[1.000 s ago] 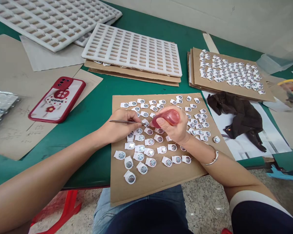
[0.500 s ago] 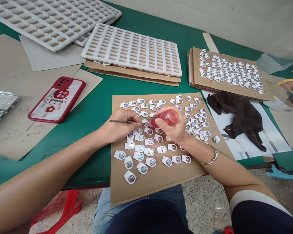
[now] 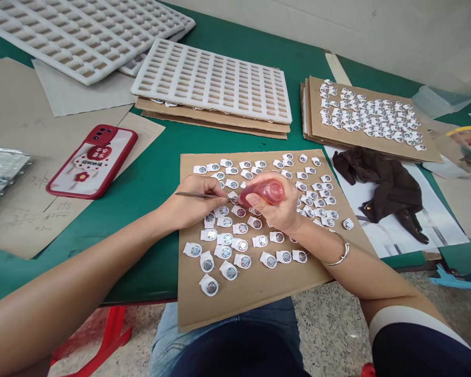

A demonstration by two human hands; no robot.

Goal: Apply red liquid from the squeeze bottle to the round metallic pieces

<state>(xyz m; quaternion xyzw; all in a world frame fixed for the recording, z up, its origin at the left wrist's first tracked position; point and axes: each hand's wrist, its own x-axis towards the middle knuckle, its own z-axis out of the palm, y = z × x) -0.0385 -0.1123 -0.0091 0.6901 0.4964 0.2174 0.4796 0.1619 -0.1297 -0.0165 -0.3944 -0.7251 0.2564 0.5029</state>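
Observation:
My left hand [image 3: 196, 201] is closed on a pair of metal tweezers [image 3: 192, 195], their tip beside a small round silver part on a white tab [image 3: 234, 198]. In my right hand [image 3: 282, 209] is a red squeeze bottle [image 3: 264, 191], tilted so that its narrow end points left at that same part. The fingers wrap around the bottle's body, and its tip is hard to make out. Under both hands lies a brown cardboard sheet [image 3: 259, 293], covered with rows of these silver parts on white tabs [image 3: 224, 238]. Some of them are hidden behind my right hand.
Behind the sheet, a white slotted foam tray [image 3: 220, 78] rests on stacked cardboard. More trays [image 3: 82, 36] lie back left, above a red-cased phone [image 3: 92, 161]. To the right are a dark cloth [image 3: 396, 183] and another loaded cardboard sheet [image 3: 377, 141]. A clear plastic box [image 3: 443, 99] stands beyond.
The red bottle and my right hand have shifted very slightly left and down. My left hand with the tweezers stays in place.

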